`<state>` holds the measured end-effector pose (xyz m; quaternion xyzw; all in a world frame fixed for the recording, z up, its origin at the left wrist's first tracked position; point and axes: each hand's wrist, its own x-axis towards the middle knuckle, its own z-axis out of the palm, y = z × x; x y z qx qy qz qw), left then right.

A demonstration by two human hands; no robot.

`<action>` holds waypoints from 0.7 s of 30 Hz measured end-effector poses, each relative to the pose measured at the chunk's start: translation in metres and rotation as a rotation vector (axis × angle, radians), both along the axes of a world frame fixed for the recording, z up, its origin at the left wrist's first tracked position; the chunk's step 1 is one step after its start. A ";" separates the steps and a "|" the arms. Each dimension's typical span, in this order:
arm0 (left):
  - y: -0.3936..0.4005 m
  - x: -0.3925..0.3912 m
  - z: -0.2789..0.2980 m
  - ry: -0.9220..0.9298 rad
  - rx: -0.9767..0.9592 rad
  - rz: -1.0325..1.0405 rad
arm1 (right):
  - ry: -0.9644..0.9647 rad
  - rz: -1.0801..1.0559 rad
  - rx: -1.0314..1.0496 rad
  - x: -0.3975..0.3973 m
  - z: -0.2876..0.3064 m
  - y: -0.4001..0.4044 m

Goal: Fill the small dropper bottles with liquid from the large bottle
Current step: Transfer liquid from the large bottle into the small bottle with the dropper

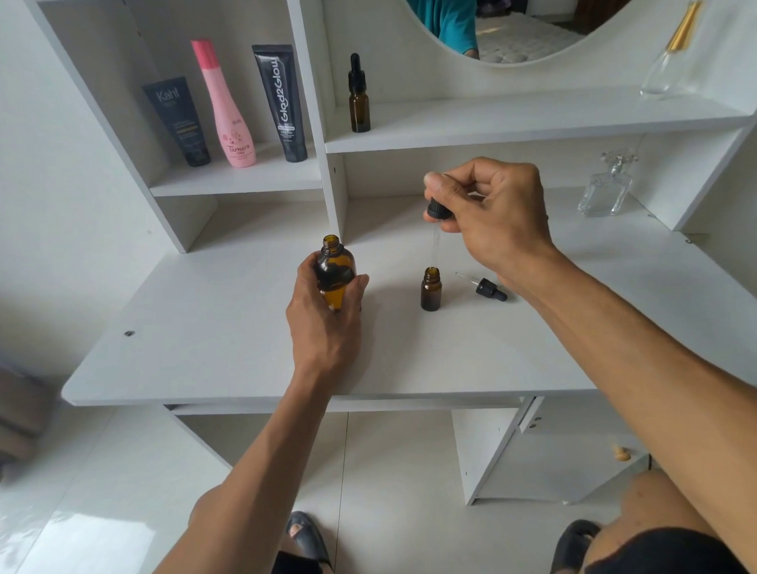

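Note:
My left hand (322,319) grips the large amber bottle (335,269), which stands uncapped on the white desk (198,336). My right hand (490,214) pinches a black dropper cap (436,210); its glass pipette (435,246) hangs straight above the open mouth of a small amber bottle (431,289) standing on the desk. A second dropper cap (488,288) lies on its side just right of that small bottle. Another small amber dropper bottle (358,99), capped, stands on the upper shelf.
A dark tube (178,122), a pink bottle (226,107) and a black tube (281,103) stand in the left shelf compartment. Two clear glass perfume bottles (606,186) (669,57) sit at the right. A vertical shelf divider (335,194) rises behind the large bottle.

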<state>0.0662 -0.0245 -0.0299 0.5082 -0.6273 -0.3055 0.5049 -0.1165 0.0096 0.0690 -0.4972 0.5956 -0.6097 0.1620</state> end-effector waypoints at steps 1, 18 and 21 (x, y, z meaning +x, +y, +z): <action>0.000 0.000 0.000 0.002 0.000 0.001 | 0.001 -0.002 0.001 0.000 0.000 0.000; 0.001 0.000 0.001 0.002 -0.003 -0.005 | 0.046 -0.010 -0.012 0.001 -0.003 -0.002; 0.002 0.000 0.002 0.002 0.000 -0.007 | 0.051 -0.014 -0.015 0.000 -0.003 -0.002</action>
